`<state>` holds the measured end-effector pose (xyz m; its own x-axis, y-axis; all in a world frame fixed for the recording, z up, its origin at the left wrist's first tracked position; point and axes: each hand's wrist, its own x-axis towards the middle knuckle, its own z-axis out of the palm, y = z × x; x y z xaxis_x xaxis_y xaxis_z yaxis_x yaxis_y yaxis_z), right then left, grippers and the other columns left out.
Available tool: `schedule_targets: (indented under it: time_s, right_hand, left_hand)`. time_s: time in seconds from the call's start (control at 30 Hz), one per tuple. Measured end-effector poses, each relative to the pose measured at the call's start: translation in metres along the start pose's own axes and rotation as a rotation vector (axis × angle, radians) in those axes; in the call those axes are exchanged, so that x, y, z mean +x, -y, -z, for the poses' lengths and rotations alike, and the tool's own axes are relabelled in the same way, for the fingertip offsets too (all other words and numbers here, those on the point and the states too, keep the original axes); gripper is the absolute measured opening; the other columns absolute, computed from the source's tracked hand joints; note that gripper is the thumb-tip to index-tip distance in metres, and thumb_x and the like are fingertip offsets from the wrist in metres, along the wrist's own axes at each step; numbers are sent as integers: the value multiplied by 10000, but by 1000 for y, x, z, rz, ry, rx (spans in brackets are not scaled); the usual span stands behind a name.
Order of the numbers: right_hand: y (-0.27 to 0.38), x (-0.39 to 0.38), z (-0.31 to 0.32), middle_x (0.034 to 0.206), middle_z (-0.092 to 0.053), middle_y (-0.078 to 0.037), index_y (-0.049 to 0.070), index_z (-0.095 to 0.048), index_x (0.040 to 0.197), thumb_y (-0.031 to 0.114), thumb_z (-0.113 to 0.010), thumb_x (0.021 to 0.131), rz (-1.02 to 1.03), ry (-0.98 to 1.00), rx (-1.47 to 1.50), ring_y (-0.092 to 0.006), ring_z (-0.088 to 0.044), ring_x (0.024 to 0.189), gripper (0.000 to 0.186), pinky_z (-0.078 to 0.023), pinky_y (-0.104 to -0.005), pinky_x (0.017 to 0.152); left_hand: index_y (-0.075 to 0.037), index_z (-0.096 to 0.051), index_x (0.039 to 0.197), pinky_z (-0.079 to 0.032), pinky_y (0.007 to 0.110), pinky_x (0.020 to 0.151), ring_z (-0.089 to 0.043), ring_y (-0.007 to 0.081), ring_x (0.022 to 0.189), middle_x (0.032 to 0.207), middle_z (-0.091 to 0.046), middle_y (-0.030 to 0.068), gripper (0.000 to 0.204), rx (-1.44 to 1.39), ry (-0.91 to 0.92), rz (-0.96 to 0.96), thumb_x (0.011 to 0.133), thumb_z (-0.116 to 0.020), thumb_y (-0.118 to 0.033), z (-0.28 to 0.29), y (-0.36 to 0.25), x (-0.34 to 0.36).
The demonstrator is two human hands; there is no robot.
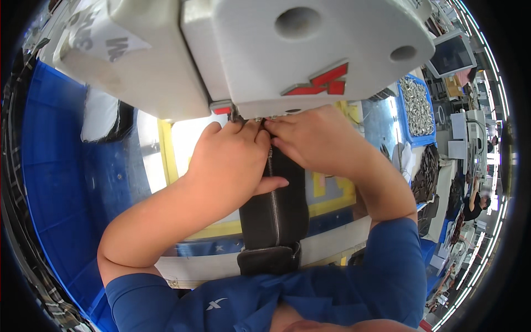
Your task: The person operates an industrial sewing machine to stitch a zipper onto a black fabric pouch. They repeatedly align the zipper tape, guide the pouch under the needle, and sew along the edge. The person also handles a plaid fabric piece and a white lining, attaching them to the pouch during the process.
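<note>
A black piece of fabric or leather (292, 205) with a metal zipper (274, 213) down its middle runs from the machine towards my body. Its near end folds over the table's front edge. My left hand (232, 157) lies on the left of its far end, fingers curled on it and thumb stretched across the zipper. From the right, my right hand (310, 135) pinches the same far end close to my left fingertips. Both sets of fingertips are right under the head of a white sewing machine (249, 61), which partly hides them and the needle area.
A large blue bin (55, 182) stands at the left, and a white-and-black bundle (102, 119) lies beside it. Yellow tape (332, 205) marks the work surface. At the right are a blue tray of metal parts (416, 105), dark strips (426, 174) and a monitor (452, 54).
</note>
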<state>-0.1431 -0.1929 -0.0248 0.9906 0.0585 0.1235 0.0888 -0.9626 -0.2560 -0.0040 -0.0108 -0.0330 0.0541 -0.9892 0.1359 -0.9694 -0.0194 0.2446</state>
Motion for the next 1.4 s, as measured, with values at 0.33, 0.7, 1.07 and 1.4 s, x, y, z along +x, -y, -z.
schedule_targets:
  time_s: [0.33,0.7,1.07,1.4]
  right_hand:
    - [0,-5,2,1057,-749,-31,63,-761,1038,187,-711,938,16,-24,-10,-231,-749,884,167,-594,-399,674]
    - [4,-13,-8,1070,-739,-57,43,-759,1022,207,-702,948,23,-18,-33,-240,-756,903,189,-606,-397,679]
    - [-9,-24,11,1200,-739,-105,51,-765,1061,243,-694,977,-107,261,49,-320,-754,998,222,-625,-467,818]
    - [-149,-188,71,1101,-773,-141,67,-824,1087,165,-754,926,-785,-397,-125,-345,-739,1010,202,-585,-434,945]
  left_hand:
    - [30,-720,1199,-558,421,988,-710,323,1155,1344,-707,178,785,-61,155,54,764,-881,-603,8,-4,5]
    - [17,-723,1234,-549,455,950,-701,341,1148,1406,-696,167,816,-52,158,59,730,-897,-601,11,-7,7]
    - [17,-707,1318,-433,530,1147,-589,428,1381,1494,-644,214,828,-88,43,-84,714,-927,-505,-6,-8,7]
    - [26,-709,1266,-486,512,1071,-646,394,1247,1328,-704,192,693,14,-148,-251,795,-887,-451,-26,-14,2]
